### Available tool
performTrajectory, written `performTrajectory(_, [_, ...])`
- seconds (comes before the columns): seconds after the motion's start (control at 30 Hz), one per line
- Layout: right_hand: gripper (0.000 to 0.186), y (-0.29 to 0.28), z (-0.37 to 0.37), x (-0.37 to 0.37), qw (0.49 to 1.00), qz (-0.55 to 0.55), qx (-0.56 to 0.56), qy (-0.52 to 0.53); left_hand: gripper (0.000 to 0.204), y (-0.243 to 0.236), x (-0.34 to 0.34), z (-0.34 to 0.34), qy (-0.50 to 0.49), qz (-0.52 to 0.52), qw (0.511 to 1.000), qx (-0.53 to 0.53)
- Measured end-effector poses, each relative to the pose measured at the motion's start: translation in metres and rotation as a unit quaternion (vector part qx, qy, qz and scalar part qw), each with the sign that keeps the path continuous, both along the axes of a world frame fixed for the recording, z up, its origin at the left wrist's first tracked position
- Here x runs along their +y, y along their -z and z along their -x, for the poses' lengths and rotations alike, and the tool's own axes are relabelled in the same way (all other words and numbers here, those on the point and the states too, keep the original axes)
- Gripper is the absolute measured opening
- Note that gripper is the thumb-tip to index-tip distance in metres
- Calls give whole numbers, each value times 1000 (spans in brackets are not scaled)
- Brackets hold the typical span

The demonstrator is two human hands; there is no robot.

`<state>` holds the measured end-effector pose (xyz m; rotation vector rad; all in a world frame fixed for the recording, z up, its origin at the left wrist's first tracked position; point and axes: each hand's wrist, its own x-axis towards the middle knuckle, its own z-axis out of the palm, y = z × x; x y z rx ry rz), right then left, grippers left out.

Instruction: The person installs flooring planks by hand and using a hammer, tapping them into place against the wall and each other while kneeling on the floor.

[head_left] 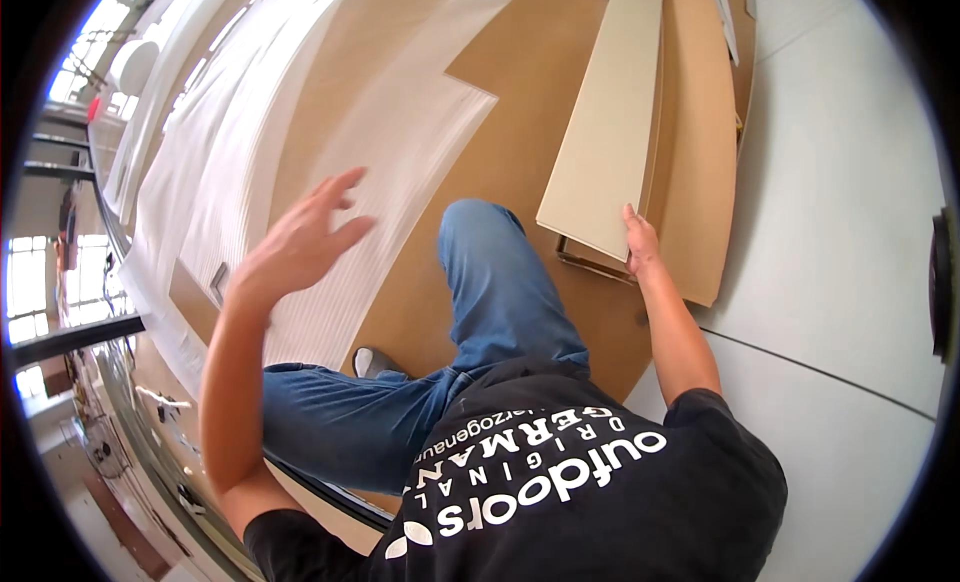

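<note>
My right hand [642, 244] grips the near right corner of a long cream panel [605, 132], thumb on top and fingers underneath. The panel runs away from me along the left part of a long opened cardboard box [695, 152]. Below its near end a dark gap shows; what lies inside is hidden. My left hand [305, 237] hangs in the air with fingers apart and nothing in it. Beneath it spreads a sheet of white translucent foam wrap [340, 172], ribbed and with a stepped edge.
Brown cardboard [530, 72] covers the surface under my bent knee [490, 242]. To the right is a pale tiled floor [830, 182] with dark joints. A small bent metal piece [219, 282] sits near my left wrist. Dark metal bars [80, 342] stand along the far left.
</note>
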<state>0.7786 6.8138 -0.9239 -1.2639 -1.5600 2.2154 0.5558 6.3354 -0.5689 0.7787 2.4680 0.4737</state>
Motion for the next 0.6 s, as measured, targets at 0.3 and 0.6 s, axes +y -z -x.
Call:
performTrajectory(0.3, [37, -163, 8, -224, 952, 197, 101, -213, 69, 84, 64, 3, -105, -4, 983, -152])
performTrajectory(0.6, [63, -149, 70, -109, 633, -738, 181, -146, 53, 18, -42, -12, -172, -89, 932, -307])
